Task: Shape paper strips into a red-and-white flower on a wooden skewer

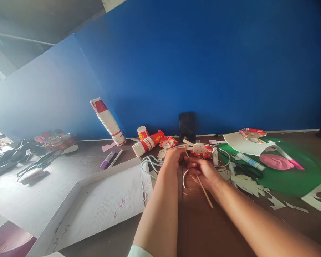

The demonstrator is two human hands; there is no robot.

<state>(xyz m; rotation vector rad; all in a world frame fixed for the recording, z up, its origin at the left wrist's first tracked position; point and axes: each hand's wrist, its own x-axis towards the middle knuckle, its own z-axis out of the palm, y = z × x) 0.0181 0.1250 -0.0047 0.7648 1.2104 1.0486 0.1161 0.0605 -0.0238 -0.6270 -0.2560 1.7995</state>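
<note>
A thin wooden stick (204,191) slants through my right hand (203,170), whose fingers are closed around it. My left hand (176,156) is closed near the stick's upper end, its fingertips meeting there; what exactly they grip is partly hidden. Just beyond my hands lies a red and white paper-cup figure (199,149) with a small drawn face. Behind my left hand is another cup piece (168,142) with cut, curled strips. A short pale curved strip (185,179) is on the table between my forearms.
An open cardboard box lid (104,203) lies left. Stacked paper cups (107,119) lean by the blue partition (203,64); more cups (148,142) lie nearby. A dark phone (187,125) stands behind. Right are a green sheet (296,178), a glue tube (250,161), dark scissors (247,171) and paper scraps.
</note>
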